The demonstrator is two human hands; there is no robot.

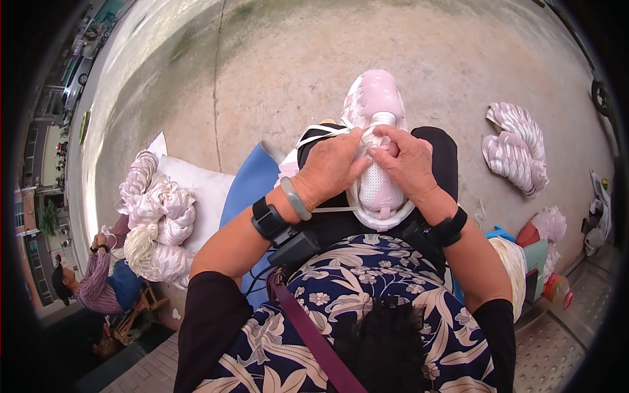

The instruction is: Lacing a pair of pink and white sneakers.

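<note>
A pink and white sneaker [373,98] rests across my lap, toe pointing away from me. A white shoelace [331,129] comes out to the left of it in loose loops. My left hand [333,165] is closed over the shoe's left eyelet side, pinching the lace. From the other side, my right hand [409,164] bends its thumb and fingers to the lace at the top of the tongue. The fingertips of both hands nearly meet above the white mesh tongue [380,187]. My fingers partly hide the lace's ends.
Tied bundles of pink and white shoe pieces [173,213] lie at left on a white sheet [203,187], beside a blue sheet [246,187]. Another bundle [517,147] lies on the concrete at right. Laces [510,262] hang near my right elbow. A co-worker [101,285] sits far left.
</note>
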